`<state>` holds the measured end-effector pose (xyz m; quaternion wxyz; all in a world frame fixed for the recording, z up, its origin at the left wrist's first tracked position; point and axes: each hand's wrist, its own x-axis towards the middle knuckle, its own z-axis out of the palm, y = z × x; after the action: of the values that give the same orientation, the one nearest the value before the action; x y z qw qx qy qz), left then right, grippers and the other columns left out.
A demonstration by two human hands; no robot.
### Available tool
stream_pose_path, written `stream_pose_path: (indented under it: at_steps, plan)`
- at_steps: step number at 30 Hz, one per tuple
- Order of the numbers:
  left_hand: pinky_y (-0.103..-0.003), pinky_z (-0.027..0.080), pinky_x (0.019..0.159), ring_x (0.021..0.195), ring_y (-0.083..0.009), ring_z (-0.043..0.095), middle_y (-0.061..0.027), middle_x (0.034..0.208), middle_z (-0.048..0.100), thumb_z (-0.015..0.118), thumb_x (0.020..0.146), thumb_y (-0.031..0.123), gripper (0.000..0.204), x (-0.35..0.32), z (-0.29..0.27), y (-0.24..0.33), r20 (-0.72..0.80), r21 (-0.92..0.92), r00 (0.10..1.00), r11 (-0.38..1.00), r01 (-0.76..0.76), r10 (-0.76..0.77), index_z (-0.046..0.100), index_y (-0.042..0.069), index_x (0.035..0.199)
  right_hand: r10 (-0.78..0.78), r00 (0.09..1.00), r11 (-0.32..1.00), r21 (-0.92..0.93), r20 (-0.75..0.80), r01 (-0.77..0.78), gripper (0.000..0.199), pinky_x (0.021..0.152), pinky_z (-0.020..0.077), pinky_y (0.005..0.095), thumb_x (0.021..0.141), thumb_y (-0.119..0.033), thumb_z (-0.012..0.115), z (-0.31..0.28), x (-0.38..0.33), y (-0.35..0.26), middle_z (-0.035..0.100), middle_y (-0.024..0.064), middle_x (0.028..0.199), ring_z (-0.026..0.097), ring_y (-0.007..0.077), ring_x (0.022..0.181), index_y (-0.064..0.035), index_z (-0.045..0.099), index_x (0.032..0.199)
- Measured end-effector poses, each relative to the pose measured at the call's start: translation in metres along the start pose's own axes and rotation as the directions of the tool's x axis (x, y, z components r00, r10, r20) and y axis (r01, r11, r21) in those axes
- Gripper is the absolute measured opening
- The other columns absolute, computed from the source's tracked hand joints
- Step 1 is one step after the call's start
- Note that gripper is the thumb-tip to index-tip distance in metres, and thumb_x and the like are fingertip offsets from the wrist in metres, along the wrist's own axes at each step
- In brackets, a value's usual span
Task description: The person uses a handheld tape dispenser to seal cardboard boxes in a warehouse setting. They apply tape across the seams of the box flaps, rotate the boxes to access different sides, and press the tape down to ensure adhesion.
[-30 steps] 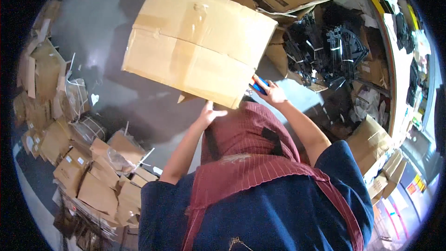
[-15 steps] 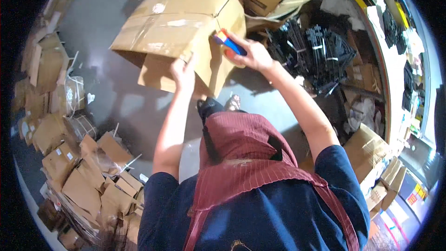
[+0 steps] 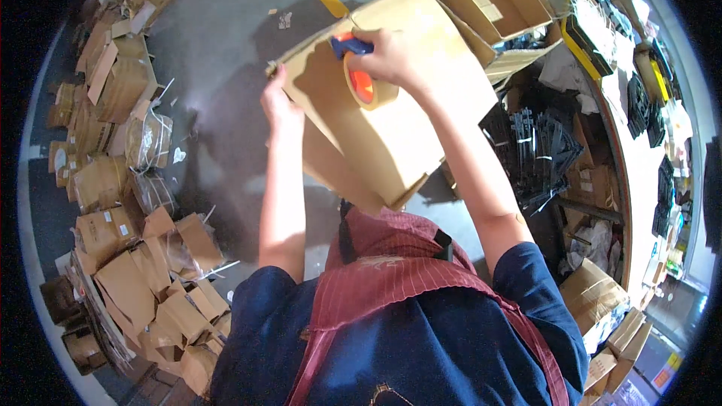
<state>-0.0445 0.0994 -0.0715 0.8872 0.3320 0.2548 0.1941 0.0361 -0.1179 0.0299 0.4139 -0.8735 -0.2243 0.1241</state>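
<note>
Floor [image 3: 226, 37]: grey concrete with a yellow line across the top; it carries everything below.
Cardboard pile [image 3: 128, 256]: flattened and bundled brown boxes, strung along the left edge of the view.
Box [image 3: 406, 128]: plain brown corrugated cardboard, held up in front of the person above the floor, tilted, with one long edge toward the apron. Surfaces are clean and unprinted; a flap stands open at the upper left corner.
Apron [image 3: 391, 278]: dark red, striped, worn over a blue shirt, just below the box.
Black parts [image 3: 541, 150]: a heap of dark plastic pieces to the right of the box, beside more open cartons.
Right hand [image 3: 387, 56]: fingers curled tight round the blue handle of the tape dispenser, pressing it against the upper face of the box.
Left hand [image 3: 280, 101]: fingers bent over the left edge of the box, gripping the cardboard near the open flap.
Tape dispenser [image 3: 359, 75]: blue handle, orange core, roll of tan tape; it lies against the box under the right hand.
</note>
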Motion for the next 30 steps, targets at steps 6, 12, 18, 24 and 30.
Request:
stream_pose_path:
  at_steps: [6, 12, 18, 24, 30]
  plan:
    - [-0.043, 0.05, 0.1, 0.115, -0.028, 0.063, -0.0122, 0.123, 0.065, 0.064, 0.099, 0.022, 0.036, 0.012, -0.054, -0.024, -0.085, -0.06, 0.994, 0.996, 0.062, -0.067, 0.059, -0.001, 0.126, 0.039, 0.999, 0.969, -0.244, 0.016, -0.034, 0.054, 0.076, 0.0569, 0.0412, 0.073, -0.043, 0.07, 0.021, 0.012, 0.009, 0.074, 0.0168, 0.088, 0.072, 0.033, 0.081, -0.0202, 0.073, 0.121]
    - [-0.043, 0.049, 0.101, 0.116, -0.0312, 0.063, -0.0173, 0.126, 0.065, 0.053, 0.102, 0.032, 0.044, 0.024, -0.072, 0.009, 0.066, -0.164, 0.988, 0.975, 0.147, -0.138, 0.059, -0.005, 0.126, 0.104, 0.99, 0.981, -0.173, 0.1, -0.085, 0.051, 0.078, 0.0563, 0.0443, 0.081, -0.038, 0.066, 0.033, 0.02, -0.006, 0.073, 0.0199, 0.093, 0.072, 0.0355, 0.086, -0.0177, 0.067, 0.128]
    - [-0.044, 0.047, 0.104, 0.122, -0.0281, 0.059, -0.0168, 0.131, 0.062, 0.066, 0.095, 0.042, 0.056, 0.069, -0.042, 0.01, -0.022, 0.038, 0.947, 0.947, 0.32, -0.319, 0.059, -0.003, 0.128, -0.006, 1.0, 0.977, -0.213, 0.002, 0.006, 0.056, 0.074, 0.0565, 0.0444, 0.082, -0.033, 0.065, 0.038, 0.03, -0.018, 0.071, 0.0235, 0.086, 0.072, 0.0368, 0.08, -0.0088, 0.062, 0.132]
    - [-0.042, 0.046, 0.104, 0.129, -0.0254, 0.053, -0.0168, 0.138, 0.057, 0.076, 0.089, 0.034, 0.054, 0.115, -0.036, -0.006, -0.125, 0.224, 0.968, 0.944, 0.24, -0.216, 0.061, -0.001, 0.128, -0.013, 0.997, 0.938, -0.345, -0.08, -0.015, 0.065, 0.072, 0.0574, 0.0445, 0.081, -0.034, 0.064, 0.037, 0.037, -0.016, 0.072, 0.0227, 0.085, 0.072, 0.0365, 0.078, -0.0074, 0.057, 0.139]
    - [-0.043, 0.053, 0.092, 0.101, -0.0283, 0.068, -0.0165, 0.112, 0.069, 0.077, 0.089, 0.024, 0.042, 0.118, -0.03, -0.008, -0.158, 0.092, 0.964, 0.968, 0.232, -0.216, 0.065, -0.004, 0.117, 0.045, 0.991, 0.926, -0.366, -0.13, -0.09, 0.066, 0.071, 0.0576, 0.0436, 0.081, -0.036, 0.065, 0.032, 0.002, -0.021, 0.072, 0.021, 0.082, 0.073, 0.0341, 0.076, -0.0104, 0.056, 0.142]
